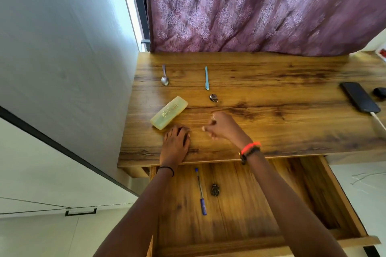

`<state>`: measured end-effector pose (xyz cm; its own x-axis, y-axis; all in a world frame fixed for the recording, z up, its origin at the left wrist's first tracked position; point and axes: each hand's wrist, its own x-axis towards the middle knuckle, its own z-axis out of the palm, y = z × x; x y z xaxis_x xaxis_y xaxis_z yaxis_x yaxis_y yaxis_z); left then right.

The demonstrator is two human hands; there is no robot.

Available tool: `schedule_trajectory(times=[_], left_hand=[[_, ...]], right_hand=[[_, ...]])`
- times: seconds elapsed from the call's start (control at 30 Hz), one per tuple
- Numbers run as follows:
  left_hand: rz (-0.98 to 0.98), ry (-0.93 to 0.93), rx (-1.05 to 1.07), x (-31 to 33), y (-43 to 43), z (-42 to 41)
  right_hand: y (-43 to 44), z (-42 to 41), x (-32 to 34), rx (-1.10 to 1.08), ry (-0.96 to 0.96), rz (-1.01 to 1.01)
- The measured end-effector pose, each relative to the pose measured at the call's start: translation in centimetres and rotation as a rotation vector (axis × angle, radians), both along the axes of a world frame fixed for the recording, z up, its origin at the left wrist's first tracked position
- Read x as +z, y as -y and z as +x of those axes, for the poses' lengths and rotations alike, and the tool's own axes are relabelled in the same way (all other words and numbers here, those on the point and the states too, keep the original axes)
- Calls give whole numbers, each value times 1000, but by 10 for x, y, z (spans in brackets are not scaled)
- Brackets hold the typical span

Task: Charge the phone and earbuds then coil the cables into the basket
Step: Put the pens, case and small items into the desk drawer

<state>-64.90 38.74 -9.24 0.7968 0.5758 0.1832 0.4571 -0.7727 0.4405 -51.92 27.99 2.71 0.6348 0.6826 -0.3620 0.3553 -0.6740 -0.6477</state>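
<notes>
Black rectangular phone (pixel 360 97) lies at the wooden tabletop's (pixel 271 89) far right, its white cable (pixel 377 120) trailing off the edge where a snag could drag it down, well apart from the left hand (pixel 174 144), fingers flat on the wood, and the blurred right hand (pixel 221 127), fingers curled, grip impossible to tell.

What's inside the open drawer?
A blue pen and a small dark object lie on the bottom of the drawer. The left arm and right arm cover parts of it, and its back end is hidden under the desk top.
</notes>
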Motion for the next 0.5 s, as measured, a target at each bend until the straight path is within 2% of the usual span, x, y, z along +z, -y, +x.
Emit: schedule_trajectory(times=[0.13, 0.23, 0.3, 0.4, 0.5], left_hand=[[26, -10, 2, -2, 1, 1], [37, -5, 13, -3, 0, 0], [42, 1, 11, -4, 0, 1], [54, 0, 17, -5, 0, 2], [55, -1, 16, -7, 0, 1]], right_hand=[[-70, 17, -4, 314, 336, 32], [-106, 21, -20, 585, 646, -80], [-120, 21, -26, 696, 779, -155], [-134, 21, -32, 802, 859, -253], [-139, 21, -36, 810, 845, -245]])
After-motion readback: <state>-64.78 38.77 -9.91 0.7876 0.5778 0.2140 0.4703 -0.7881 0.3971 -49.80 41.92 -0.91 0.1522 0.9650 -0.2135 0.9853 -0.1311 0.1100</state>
